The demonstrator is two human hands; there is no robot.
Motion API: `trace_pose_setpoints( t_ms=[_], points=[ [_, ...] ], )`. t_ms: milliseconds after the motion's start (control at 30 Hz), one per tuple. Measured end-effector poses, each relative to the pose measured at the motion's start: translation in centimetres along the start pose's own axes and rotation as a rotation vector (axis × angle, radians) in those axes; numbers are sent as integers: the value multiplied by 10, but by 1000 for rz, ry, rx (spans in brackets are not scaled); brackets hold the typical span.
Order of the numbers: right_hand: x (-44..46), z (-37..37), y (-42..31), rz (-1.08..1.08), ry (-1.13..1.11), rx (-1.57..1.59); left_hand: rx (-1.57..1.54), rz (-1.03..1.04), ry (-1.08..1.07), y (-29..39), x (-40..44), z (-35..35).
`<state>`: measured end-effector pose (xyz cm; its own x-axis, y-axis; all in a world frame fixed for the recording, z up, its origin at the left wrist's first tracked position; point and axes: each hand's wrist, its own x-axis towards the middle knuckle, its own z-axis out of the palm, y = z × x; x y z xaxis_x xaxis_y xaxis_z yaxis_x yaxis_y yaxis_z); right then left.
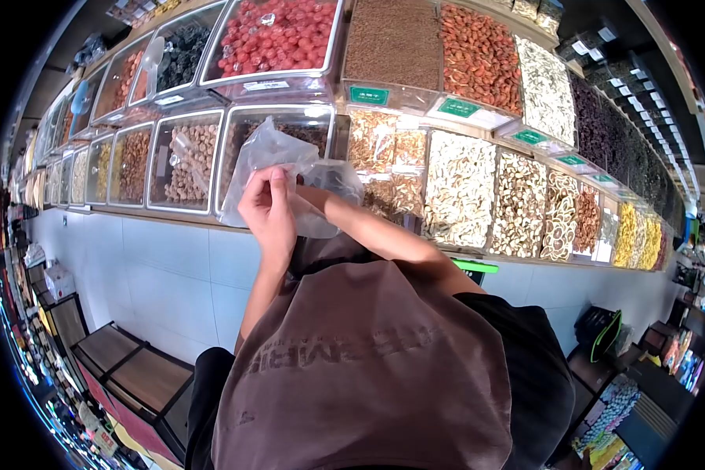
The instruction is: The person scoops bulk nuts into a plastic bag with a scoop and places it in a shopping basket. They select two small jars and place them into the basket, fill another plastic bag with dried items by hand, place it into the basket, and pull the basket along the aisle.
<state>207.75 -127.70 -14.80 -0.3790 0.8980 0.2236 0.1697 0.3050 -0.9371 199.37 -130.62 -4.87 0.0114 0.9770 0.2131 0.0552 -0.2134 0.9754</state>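
Observation:
A thin clear plastic bag (265,149) hangs crumpled in front of the bins. My left hand (268,205) pinches its edge between thumb and fingers. From the right, my right hand (312,196) reaches into or behind the plastic; its fingers are hidden, so their grip does not show. Just beyond the bag is a clear-lidded bin (318,117) of dark brown dried goods. To its left sits a lidded bin of round tan pieces (193,160). Right of my hands, a bin holds golden-brown shreds (372,141).
Behind stand bins of red candied fruit (278,35), brown grains (392,43) and red dried pieces (478,59). White slices (458,188) fill a bin to the right. A bright green bar (475,266) juts from the counter front. A dark-framed rack (137,368) stands at lower left.

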Motion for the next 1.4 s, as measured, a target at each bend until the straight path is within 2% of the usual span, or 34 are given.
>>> trace_pose_setpoints(
  t_ms=[133,200,233,300,367,433,567,633,700,767,833,867,967,1000,1133,1200,1233,1300,1367,1400],
  points=[
    [-18,-21,-1,-38,-86,54,-37,-49,-12,-3,3,-1],
    [-34,-45,5,-77,-207,135,-45,-57,-22,-1,5,0],
    [-40,-60,10,77,-393,125,-2,-49,-17,0,7,1],
    [-42,-121,-36,553,-496,197,40,-44,-18,1,7,3],
    [-55,-167,-26,540,-344,251,13,-60,-38,-1,7,3],
    [-53,-214,-22,472,-123,-102,-1,-67,-50,-3,7,4],
    [-41,-298,16,582,480,-761,-25,-82,-41,-2,9,4],
    [-41,-336,43,453,510,-1136,-13,-75,-24,-4,9,0],
    [-45,-355,52,356,519,-1299,-4,-70,-10,-5,9,-1],
    [-48,-361,65,367,525,-1297,11,-91,7,-3,9,-2],
    [-49,-367,76,426,422,-1398,-5,-88,23,-4,10,-1],
    [-52,-368,82,348,472,-1370,-18,-91,31,-5,9,-1],
    [-55,-373,73,445,380,-1334,42,-107,22,-8,8,-4],
    [-58,-373,72,394,405,-1339,41,-108,19,-8,8,-3],
    [-68,-366,63,407,454,-1320,4,-88,34,-2,11,3],
    [-76,-347,54,179,736,-1322,-33,-101,57,5,12,2],
    [-79,-327,37,181,733,-1315,-87,-97,42,8,14,-1],
    [-92,-262,-9,261,859,-720,-113,-101,32,17,19,-12],
    [-110,-195,-32,421,749,-422,-179,-2,75,29,28,-18],
    [-120,-161,-39,464,686,-371,-160,20,85,34,33,-25]
  ],
)
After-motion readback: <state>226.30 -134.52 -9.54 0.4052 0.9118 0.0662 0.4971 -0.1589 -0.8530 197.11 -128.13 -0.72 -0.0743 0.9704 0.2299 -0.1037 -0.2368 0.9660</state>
